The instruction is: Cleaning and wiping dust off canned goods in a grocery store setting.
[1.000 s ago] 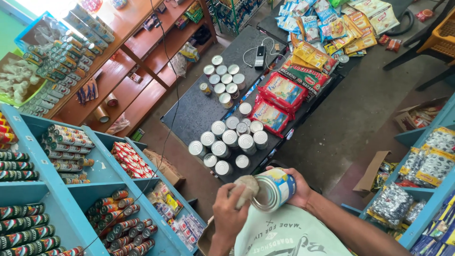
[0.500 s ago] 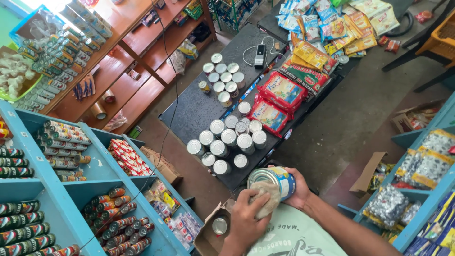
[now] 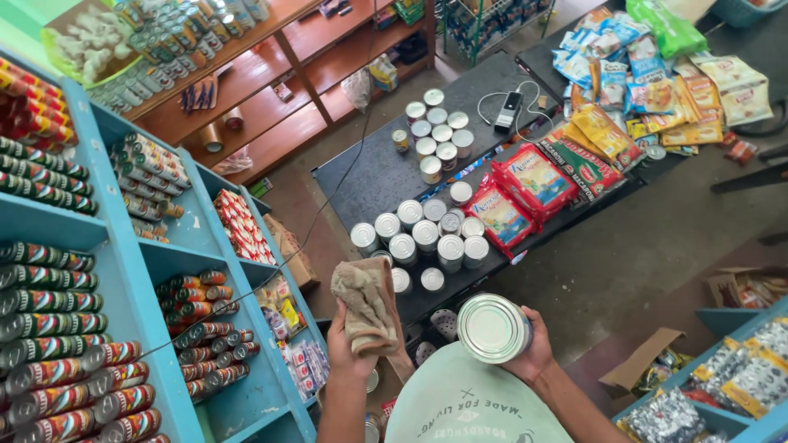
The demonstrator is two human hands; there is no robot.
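While the head camera looks steeply down, both forearms rise from the bottom edge of the frame with the hands held in front of the chest. The left hand (image 3: 349,349) is closed in a fist around a crumpled beige cloth (image 3: 367,302); the cloth stands up out of the grip and folds over the fingers. The wrist is roughly straight, with the back of the hand towards the camera.

The right hand (image 3: 529,349) is wrapped around the side of a round silver metal tin (image 3: 492,328) — fingers on the far side, thumb side nearer the body. The tin is tilted so that its shiny ribbed lid faces the camera. Cloth and tin are near each other but apart; a clear gap shows between them.

Below the hands stands a low dark table (image 3: 369,176) carrying a cluster of similar silver-lidded tins (image 3: 427,238), a second, smaller group of tins (image 3: 435,135) farther off, and red rectangular food packets (image 3: 517,193) just beside the nearer cluster. Blue and yellow snack bags (image 3: 648,90) lie well beyond on the same surface.

To the left stands a blue shelving unit (image 3: 123,254) — its compartments hold rows of red and green labelled cans (image 3: 49,328) lying on their sides.
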